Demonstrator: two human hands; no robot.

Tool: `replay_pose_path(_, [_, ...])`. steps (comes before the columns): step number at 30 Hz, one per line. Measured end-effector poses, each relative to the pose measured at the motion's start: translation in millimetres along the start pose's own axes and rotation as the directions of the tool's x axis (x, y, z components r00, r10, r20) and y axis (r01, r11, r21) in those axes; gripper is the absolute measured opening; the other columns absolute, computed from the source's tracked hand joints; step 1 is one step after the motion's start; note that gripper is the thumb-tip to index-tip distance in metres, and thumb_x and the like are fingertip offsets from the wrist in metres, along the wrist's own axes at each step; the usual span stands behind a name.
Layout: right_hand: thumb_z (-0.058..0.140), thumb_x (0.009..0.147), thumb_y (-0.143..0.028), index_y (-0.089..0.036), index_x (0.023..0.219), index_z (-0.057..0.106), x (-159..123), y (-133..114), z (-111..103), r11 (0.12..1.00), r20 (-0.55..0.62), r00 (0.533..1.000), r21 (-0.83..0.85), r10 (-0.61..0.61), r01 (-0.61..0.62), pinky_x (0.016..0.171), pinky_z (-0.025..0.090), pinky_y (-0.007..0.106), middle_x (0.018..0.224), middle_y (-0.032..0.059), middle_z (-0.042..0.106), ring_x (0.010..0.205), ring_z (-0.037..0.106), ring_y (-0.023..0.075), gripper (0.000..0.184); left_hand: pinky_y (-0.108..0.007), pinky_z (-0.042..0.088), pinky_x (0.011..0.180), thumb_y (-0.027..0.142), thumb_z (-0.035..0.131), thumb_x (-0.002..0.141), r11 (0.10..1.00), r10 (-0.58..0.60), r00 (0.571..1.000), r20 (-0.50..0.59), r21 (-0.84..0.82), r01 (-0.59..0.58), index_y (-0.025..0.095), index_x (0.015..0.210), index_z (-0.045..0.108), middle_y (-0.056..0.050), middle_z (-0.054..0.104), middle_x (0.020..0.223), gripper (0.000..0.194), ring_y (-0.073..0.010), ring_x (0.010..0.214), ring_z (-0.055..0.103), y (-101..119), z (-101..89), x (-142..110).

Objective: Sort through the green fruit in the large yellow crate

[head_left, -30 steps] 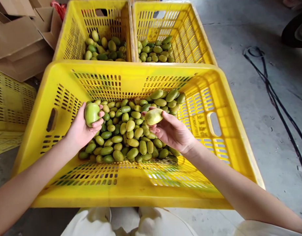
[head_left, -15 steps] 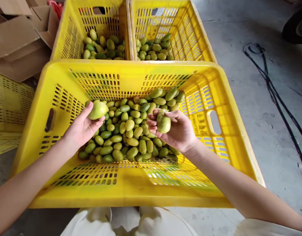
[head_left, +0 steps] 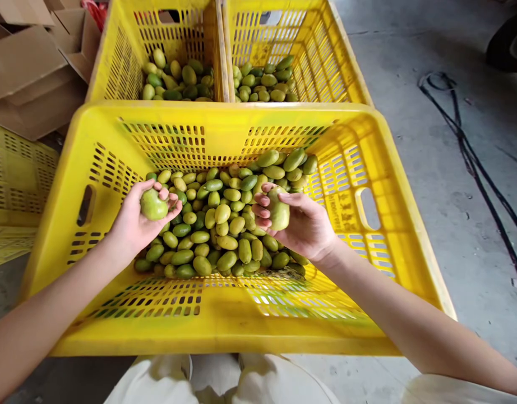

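My left hand (head_left: 134, 219) is curled around a smooth, rounded green fruit (head_left: 153, 204), held over the left part of the near yellow crate (head_left: 258, 336). On the other side, my right hand (head_left: 307, 227) grips a longer pale green fruit (head_left: 278, 209), thumb on top and fingers behind it. Both fruits are above a pile of oval green and yellow-green fruits (head_left: 222, 214) on the crate's floor. The exact kind of fruit is unclear. Palms and fingers hide part of the pile.
Behind the near crate stand two more yellow crates, one at back left (head_left: 121, 62) and one at back right (head_left: 326, 56), with similar fruits inside. Cardboard boxes (head_left: 23, 62) are heaped at far left above another yellow crate (head_left: 18, 185). A black cable (head_left: 464, 146) lies on the concrete floor.
In my left hand the fruit has turned, and my fingers now wrap round its front. The fruit in my right hand is slightly rotated; that hand has barely moved.
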State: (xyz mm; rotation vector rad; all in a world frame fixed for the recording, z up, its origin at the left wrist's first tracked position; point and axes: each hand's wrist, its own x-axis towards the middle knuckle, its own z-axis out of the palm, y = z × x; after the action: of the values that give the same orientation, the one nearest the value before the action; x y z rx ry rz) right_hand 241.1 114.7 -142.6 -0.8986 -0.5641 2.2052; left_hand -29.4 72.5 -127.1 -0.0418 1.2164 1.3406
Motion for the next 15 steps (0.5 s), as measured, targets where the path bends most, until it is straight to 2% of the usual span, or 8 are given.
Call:
replay_pose_path(2, [0.072, 0.073, -0.027, -0.024, 0.099, 0.069, 0.5, 0.1, 1.5, 1.0, 0.011, 1.0, -0.012, 0.008, -0.008, 0.071, 0.063, 0.036, 0.087, 0.0036, 0.07, 0.082, 0.07, 0.022, 0.027, -0.016, 0.05, 0.052, 0.017, 0.064, 0.094, 0.996, -0.089, 0.996, 0.004, 0.021, 0.089, 0.021, 0.077, 0.05, 0.005, 0.051, 0.06, 0.023, -0.0089, 0.05, 0.055, 1.6, 4.0, -3.3])
replay_pose_path(4, [0.07, 0.072, -0.025, -0.023, 0.108, 0.071, 1.0, 1.0, 1.9, 1.0, 0.037, 0.999, -0.018, 0.013, -0.012, 0.084, 0.066, 0.044, 0.093, 0.0052, 0.074, 0.096, 0.074, 0.027, 0.036, -0.014, 0.038, 0.04, 0.015, 0.059, 0.095, 0.982, -0.178, 0.984, 0.018, 0.074, 0.176, 0.021, 0.078, 0.052, 0.005, 0.049, 0.06, 0.019, -0.0068, 0.042, 0.045, 2.9, 6.7, -5.8])
replay_pose_path(6, [0.075, 0.071, -0.021, -0.024, 0.115, 0.071, 1.3, 2.8, 0.9, 1.0, 0.049, 0.999, -0.02, 0.008, -0.007, 0.092, 0.066, 0.043, 0.096, 0.0038, 0.076, 0.102, 0.076, 0.0268, 0.044, -0.016, 0.032, 0.036, 0.017, 0.056, 0.094, 0.97, -0.216, 0.975, 0.045, 0.126, 0.209, 0.02, 0.08, 0.055, 0.004, 0.049, 0.06, 0.015, -0.0076, 0.039, 0.041, 3.2, 7.1, -7.0])
replay_pose_path(9, [0.087, 0.07, -0.018, -0.023, 0.119, 0.073, 1.0, 5.9, -3.0, 1.0, 0.044, 0.999, -0.014, 0.025, -0.025, 0.087, 0.065, 0.032, 0.093, 0.0004, 0.075, 0.091, 0.075, 0.0191, 0.051, -0.021, 0.044, 0.04, 0.022, 0.053, 0.092, 0.971, -0.194, 0.979, 0.064, 0.153, 0.183, 0.019, 0.084, 0.061, -0.003, 0.059, 0.068, 0.011, -0.0134, 0.047, 0.055, 2.7, 4.4, -7.1])
replay_pose_path(11, [0.092, 0.069, -0.019, -0.021, 0.112, 0.075, 1.1, 7.5, -6.2, 0.999, 0.045, 0.998, 0.0, 0.042, -0.042, 0.078, 0.064, 0.026, 0.088, -0.0011, 0.072, 0.081, 0.071, 0.0146, 0.047, -0.026, 0.056, 0.049, 0.022, 0.052, 0.09, 0.973, -0.178, 0.982, 0.055, 0.157, 0.168, 0.018, 0.089, 0.065, -0.009, 0.066, 0.077, 0.014, -0.0188, 0.059, 0.066, 2.4, 2.2, -7.0])
replay_pose_path(13, [0.094, 0.067, -0.018, -0.02, 0.099, 0.074, 1.9, 8.7, -9.1, 0.999, 0.055, 0.998, 0.014, 0.043, -0.044, 0.073, 0.063, 0.026, 0.084, -0.0015, 0.069, 0.077, 0.069, 0.0135, 0.038, -0.028, 0.06, 0.055, 0.021, 0.054, 0.09, 0.971, -0.185, 0.98, 0.072, 0.17, 0.17, 0.015, 0.096, 0.069, -0.012, 0.07, 0.083, 0.017, -0.0209, 0.066, 0.071, 1.7, 0.5, -7.0])
replay_pose_path(15, [0.095, 0.067, -0.016, -0.021, 0.091, 0.069, 3.3, 9.6, -11.3, 0.999, 0.068, 0.997, 0.02, 0.04, -0.041, 0.074, 0.063, 0.028, 0.084, -0.0013, 0.069, 0.077, 0.069, 0.0143, 0.036, -0.026, 0.06, 0.056, 0.02, 0.058, 0.092, 0.967, -0.195, 0.974, 0.118, 0.19, 0.17, 0.014, 0.105, 0.072, -0.012, 0.072, 0.087, 0.019, -0.0194, 0.066, 0.07, 0.2, -0.5, -6.8])
